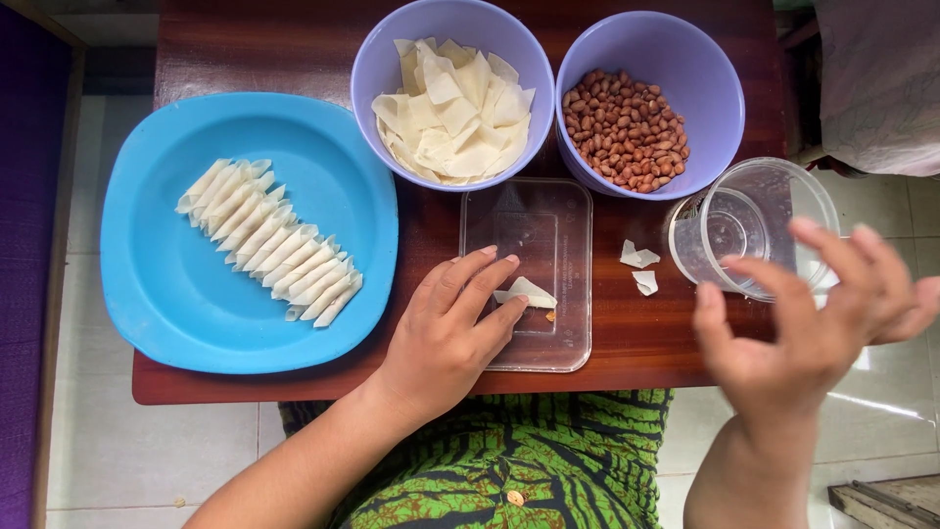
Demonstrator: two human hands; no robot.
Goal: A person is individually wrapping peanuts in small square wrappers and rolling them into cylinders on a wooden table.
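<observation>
On the clear plastic lid (529, 279), the left hand (446, 338) is pinning a folded wrapper (529, 292) with flat fingertips to keep it closed, while the right hand (803, 333) is hovering open, fingers spread, holding nothing, beside the clear cup (749, 225).

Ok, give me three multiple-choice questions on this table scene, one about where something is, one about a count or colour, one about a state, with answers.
1. Where do the rolled dough pieces lie?
A. in the clear tray
B. on the blue plate
C. in a purple bowl

2. How many purple bowls are there?
A. one
B. two
C. three

3. What is the left hand doing?
A. pressing fingers on a dough piece in the clear tray
B. scooping peanuts
C. lifting the plate

Answers:
1 B, the rolls sit in a slanted row on the blue plate.
2 B, one bowl holds flat dough squares, the other bowl holds peanuts.
3 A, its fingertips rest on the folded piece in the tray, while the right hand hovers open by the clear cup.
</observation>
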